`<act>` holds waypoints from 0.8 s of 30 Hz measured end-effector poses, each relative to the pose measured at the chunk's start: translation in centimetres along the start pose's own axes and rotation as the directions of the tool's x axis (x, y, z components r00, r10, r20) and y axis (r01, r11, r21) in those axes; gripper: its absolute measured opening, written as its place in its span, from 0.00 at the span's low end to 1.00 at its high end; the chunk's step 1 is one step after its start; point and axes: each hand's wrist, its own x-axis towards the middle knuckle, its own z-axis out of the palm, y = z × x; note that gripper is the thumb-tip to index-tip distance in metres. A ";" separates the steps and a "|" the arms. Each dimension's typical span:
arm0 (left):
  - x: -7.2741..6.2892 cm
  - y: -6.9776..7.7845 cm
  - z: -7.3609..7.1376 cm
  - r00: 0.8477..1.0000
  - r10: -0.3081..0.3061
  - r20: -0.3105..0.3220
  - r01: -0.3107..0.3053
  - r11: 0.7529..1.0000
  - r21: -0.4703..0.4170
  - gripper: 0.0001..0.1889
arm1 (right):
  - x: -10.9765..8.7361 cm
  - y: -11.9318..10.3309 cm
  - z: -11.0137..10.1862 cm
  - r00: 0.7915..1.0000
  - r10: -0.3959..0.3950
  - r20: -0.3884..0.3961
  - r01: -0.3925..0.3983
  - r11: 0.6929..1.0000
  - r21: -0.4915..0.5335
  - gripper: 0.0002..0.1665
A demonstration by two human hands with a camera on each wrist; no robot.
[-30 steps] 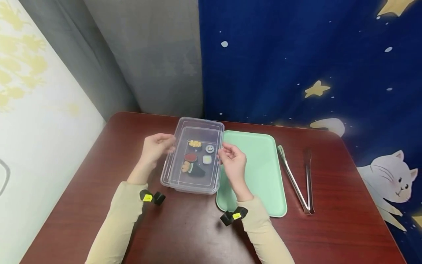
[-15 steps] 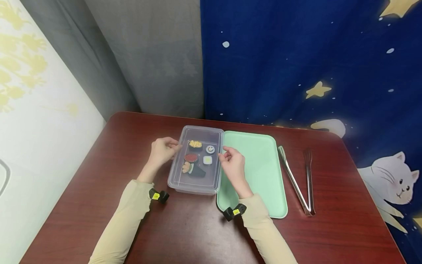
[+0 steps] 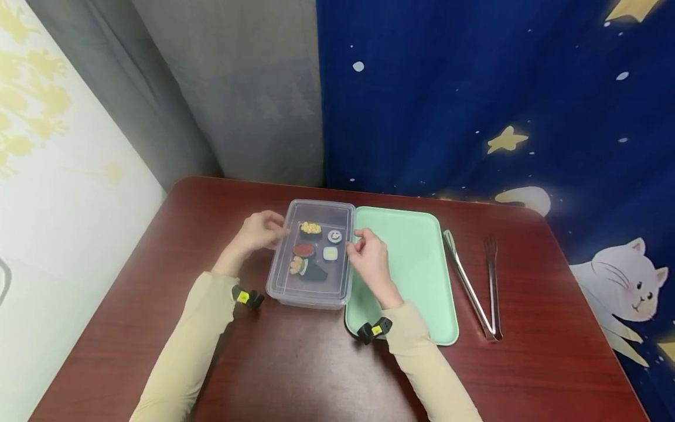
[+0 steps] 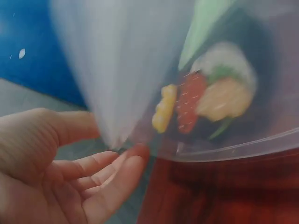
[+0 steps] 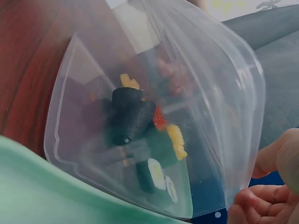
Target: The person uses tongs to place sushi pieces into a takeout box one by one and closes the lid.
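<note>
A clear plastic lid (image 3: 324, 212) lies over a clear plastic box (image 3: 311, 305) left of centre on the table. Through it show several sushi pieces: a corn-topped one (image 3: 311, 228), a red-topped one (image 3: 303, 251), a round roll (image 3: 334, 237), a squarish white roll (image 3: 330, 254) and a dark cone-shaped hand roll (image 3: 312, 272). At the box's left rim, my left hand (image 3: 263, 230) pinches the lid's edge between thumb and fingers. My right hand (image 3: 370, 258) pinches the opposite edge, fingers bent. Up close, the right wrist view shows its fingertips (image 5: 244, 199) against the plastic corner.
A mint-green tray (image 3: 416, 269) lies right beside the box, partly under my right forearm. Metal tongs (image 3: 493, 334) rest spread apart farther right on the dark red wooden table (image 3: 295, 363). Grey and blue curtains (image 3: 390, 117) hang behind the table.
The lid has come down from a tilted, offset position to line up with the box. My left hand has shifted right along with it; the right hand has barely moved.
</note>
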 end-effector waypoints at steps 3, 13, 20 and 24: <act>1.6 0.3 -0.6 0.997 0.021 0.071 -0.018 0.999 -0.042 0.28 | 0.7 -0.1 -0.6 0.995 0.071 0.070 -0.069 0.997 -0.024 0.15; 3.9 2.1 -0.8 0.995 0.059 0.081 -0.066 0.994 0.083 0.27 | 7.8 1.5 -0.1 0.896 0.362 0.259 -0.375 0.927 0.003 0.24; 3.8 2.1 -0.4 0.994 0.058 0.091 -0.065 0.995 0.070 0.27 | 8.9 2.0 0.8 0.870 0.431 0.240 -0.457 0.887 0.062 0.14; 3.6 1.9 -0.7 0.995 0.025 0.092 -0.033 0.996 0.083 0.27 | 8.6 2.2 1.3 0.854 0.457 0.250 -0.507 0.840 0.194 0.14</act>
